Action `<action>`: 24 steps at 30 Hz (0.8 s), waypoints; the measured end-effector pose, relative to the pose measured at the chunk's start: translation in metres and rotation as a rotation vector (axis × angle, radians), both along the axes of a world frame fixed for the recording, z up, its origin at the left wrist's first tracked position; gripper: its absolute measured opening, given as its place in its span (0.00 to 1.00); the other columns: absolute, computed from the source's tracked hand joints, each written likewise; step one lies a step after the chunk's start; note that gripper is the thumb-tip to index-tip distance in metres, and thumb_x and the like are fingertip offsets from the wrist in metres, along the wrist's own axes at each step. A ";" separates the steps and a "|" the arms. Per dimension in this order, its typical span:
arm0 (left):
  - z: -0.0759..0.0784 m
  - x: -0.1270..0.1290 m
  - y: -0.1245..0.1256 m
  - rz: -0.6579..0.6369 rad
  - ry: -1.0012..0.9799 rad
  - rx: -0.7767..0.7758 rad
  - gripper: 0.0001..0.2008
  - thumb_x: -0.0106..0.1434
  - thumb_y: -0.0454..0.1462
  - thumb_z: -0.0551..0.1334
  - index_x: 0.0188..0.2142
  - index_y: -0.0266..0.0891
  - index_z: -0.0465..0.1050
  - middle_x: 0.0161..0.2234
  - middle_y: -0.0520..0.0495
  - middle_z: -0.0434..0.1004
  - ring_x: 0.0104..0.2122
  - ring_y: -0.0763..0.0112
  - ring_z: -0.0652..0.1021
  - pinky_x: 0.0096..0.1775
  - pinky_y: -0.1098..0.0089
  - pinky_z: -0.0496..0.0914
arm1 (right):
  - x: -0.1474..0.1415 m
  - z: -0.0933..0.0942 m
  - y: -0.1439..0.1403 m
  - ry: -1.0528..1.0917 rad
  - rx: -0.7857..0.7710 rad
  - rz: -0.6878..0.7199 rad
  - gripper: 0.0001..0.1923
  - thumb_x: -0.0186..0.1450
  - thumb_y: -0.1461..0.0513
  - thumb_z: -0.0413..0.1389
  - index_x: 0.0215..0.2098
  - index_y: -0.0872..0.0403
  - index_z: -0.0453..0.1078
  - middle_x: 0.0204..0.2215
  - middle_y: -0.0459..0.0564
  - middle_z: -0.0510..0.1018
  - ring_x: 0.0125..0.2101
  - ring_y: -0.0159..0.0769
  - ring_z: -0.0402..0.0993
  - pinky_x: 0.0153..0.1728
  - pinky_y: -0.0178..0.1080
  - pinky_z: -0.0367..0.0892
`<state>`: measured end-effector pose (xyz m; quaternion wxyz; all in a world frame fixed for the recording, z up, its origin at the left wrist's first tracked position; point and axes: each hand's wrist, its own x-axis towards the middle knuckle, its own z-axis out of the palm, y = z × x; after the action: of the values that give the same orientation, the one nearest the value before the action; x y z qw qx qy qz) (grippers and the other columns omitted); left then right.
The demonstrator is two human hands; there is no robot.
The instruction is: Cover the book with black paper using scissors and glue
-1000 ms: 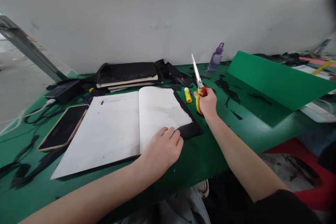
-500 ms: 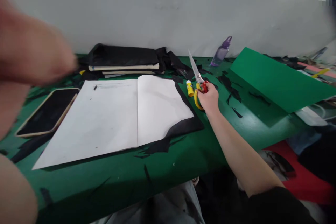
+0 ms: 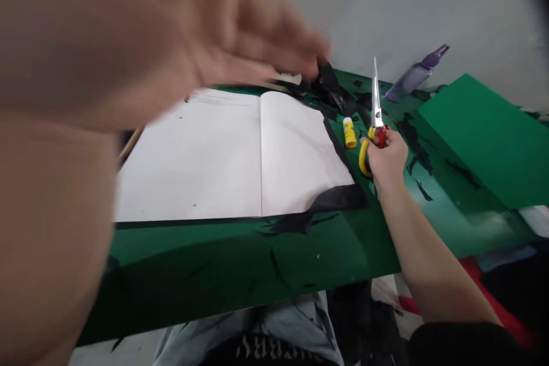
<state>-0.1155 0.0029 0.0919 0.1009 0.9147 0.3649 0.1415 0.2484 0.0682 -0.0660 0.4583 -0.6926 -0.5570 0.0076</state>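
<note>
Head view: left hand [image 3: 141, 40] has lifted off the paper [image 3: 231, 154], now blurred near the lens, fingers spread, empty. Right hand [image 3: 386, 157] still grips scissors [image 3: 376, 117], blades upright beside the glue stick [image 3: 349, 132].

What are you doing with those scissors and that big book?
A person sits at a green table. Their right hand holds scissors with yellow and red handles, blades pointing up. Their left hand is raised close to the camera, blurred and holding nothing that can be seen. An open book with blank white pages lies on black paper. A small yellow glue stick stands beside the scissors.
</note>
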 end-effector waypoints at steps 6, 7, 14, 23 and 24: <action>-0.034 0.032 0.012 0.046 -0.820 -1.074 0.31 0.65 0.55 0.49 0.49 0.30 0.70 0.46 0.32 0.78 0.48 0.51 0.77 0.49 0.58 0.72 | -0.006 0.003 -0.001 0.095 -0.007 0.047 0.16 0.49 0.58 0.63 0.35 0.51 0.68 0.26 0.43 0.71 0.26 0.35 0.70 0.34 0.44 0.70; -0.039 0.035 0.014 0.055 -0.825 -1.126 0.30 0.65 0.55 0.49 0.47 0.31 0.72 0.45 0.33 0.78 0.48 0.51 0.77 0.49 0.57 0.72 | -0.007 0.003 -0.001 0.100 -0.009 0.055 0.16 0.49 0.58 0.63 0.35 0.51 0.68 0.25 0.43 0.70 0.25 0.34 0.70 0.34 0.44 0.70; -0.040 0.034 0.016 0.092 -0.836 -1.176 0.28 0.64 0.55 0.51 0.39 0.34 0.76 0.40 0.39 0.81 0.46 0.53 0.78 0.48 0.56 0.72 | -0.008 0.004 -0.002 0.120 -0.011 0.082 0.17 0.48 0.59 0.64 0.35 0.52 0.68 0.26 0.42 0.70 0.26 0.33 0.69 0.35 0.42 0.70; -0.037 0.038 0.012 0.050 -0.762 -1.081 0.14 0.59 0.46 0.63 0.38 0.38 0.76 0.37 0.45 0.81 0.40 0.61 0.81 0.43 0.62 0.74 | -0.011 0.007 -0.004 0.144 -0.020 0.093 0.16 0.48 0.59 0.64 0.34 0.52 0.68 0.25 0.42 0.69 0.26 0.33 0.69 0.36 0.42 0.70; -0.036 0.038 0.011 0.038 -0.757 -1.061 0.12 0.58 0.43 0.65 0.39 0.40 0.76 0.37 0.46 0.81 0.39 0.62 0.81 0.42 0.63 0.74 | -0.011 0.007 -0.004 0.147 -0.021 0.094 0.16 0.48 0.59 0.64 0.34 0.52 0.68 0.25 0.42 0.69 0.26 0.33 0.69 0.36 0.43 0.70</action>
<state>-0.0777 0.0139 0.0555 0.6577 0.6210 0.3407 0.2564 0.2377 0.0641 -0.0594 0.4897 -0.6680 -0.5537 0.0857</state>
